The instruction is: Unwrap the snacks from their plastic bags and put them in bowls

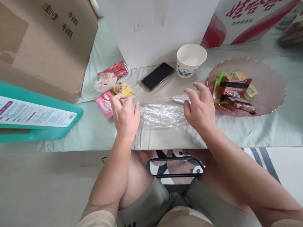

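Observation:
A crinkled clear plastic bag (163, 113) lies flat on the cloth-covered table between my hands. My left hand (126, 115), fingers apart and holding nothing, is at the bag's left end, beside a pink snack packet (104, 104) and a yellow one (122, 89). Over the bag's right end is my right hand (200, 107), also empty with its fingers spread. A thin, pale pointed item (177, 100) shows by its fingertips, partly hidden. To the right, a pinkish ribbed bowl (270, 88) with a gold rim holds several brown and green-yellow wrapped snacks (234, 86).
Behind the bag are a black phone (157, 76) and a white paper cup (191, 60). Red packets (119, 69) lie at the back left. A cardboard box (47, 47), a teal container (47, 129) and a white box (161, 34) stand around the table (101, 135).

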A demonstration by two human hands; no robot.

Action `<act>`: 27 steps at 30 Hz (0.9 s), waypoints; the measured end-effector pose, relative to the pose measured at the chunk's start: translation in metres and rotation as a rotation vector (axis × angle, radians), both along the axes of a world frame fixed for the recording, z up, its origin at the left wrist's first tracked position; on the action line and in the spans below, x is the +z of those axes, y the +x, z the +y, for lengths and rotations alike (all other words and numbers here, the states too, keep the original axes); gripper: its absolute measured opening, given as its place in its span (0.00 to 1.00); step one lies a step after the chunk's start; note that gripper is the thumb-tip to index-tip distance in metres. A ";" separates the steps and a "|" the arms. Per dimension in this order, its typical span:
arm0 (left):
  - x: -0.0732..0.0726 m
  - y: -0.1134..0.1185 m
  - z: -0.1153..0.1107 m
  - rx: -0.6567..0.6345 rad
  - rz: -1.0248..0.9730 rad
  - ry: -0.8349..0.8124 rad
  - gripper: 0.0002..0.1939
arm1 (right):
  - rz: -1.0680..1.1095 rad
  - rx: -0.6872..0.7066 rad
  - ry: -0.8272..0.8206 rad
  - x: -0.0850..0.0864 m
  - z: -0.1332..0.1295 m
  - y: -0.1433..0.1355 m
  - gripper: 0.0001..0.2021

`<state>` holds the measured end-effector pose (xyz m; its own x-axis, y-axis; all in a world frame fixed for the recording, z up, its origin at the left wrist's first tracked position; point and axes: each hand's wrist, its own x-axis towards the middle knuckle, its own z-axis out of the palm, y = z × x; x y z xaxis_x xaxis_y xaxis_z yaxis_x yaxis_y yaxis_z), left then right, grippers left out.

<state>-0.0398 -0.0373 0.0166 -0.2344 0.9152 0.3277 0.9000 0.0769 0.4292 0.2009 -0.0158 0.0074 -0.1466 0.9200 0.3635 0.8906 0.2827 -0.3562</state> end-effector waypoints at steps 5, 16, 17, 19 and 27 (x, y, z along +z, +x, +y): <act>-0.015 0.028 -0.003 -0.453 0.008 -0.125 0.18 | -0.008 0.337 -0.080 -0.007 -0.020 -0.016 0.22; -0.029 0.016 0.010 -0.638 0.151 -0.384 0.28 | -0.324 0.353 -0.304 -0.017 -0.064 -0.023 0.32; -0.028 0.015 0.011 -0.629 0.151 -0.339 0.27 | -0.334 0.341 -0.315 -0.011 -0.067 -0.023 0.28; -0.024 0.014 0.012 -0.545 0.138 -0.230 0.22 | -0.349 0.310 -0.375 0.004 -0.072 -0.024 0.21; -0.024 -0.004 -0.005 -0.153 0.139 -0.263 0.29 | -0.237 0.173 -0.406 0.014 -0.053 -0.021 0.19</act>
